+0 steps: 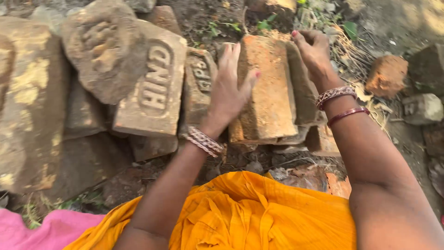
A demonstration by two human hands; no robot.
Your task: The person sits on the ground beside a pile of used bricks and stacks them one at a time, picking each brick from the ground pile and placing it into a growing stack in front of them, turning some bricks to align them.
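An orange-red brick (268, 92) stands on edge in a heap of old bricks, with a second darker brick (301, 83) leaning against its right side. My left hand (229, 88) lies flat on the orange brick's left face, fingers pointing up, thumb across its front. My right hand (314, 51) curls over the top far corner of the darker brick. Both wrists wear bangles. Orange cloth (249, 217) covers my lap below.
Stamped bricks (155, 88) and a weathered lump (104, 51) lie to the left, beside a big mossy block (27, 106). A broken brick piece (386, 74) and grey stones (423, 109) sit right. Dirt, dry grass and weeds lie behind. Pink cloth (51, 229) is bottom left.
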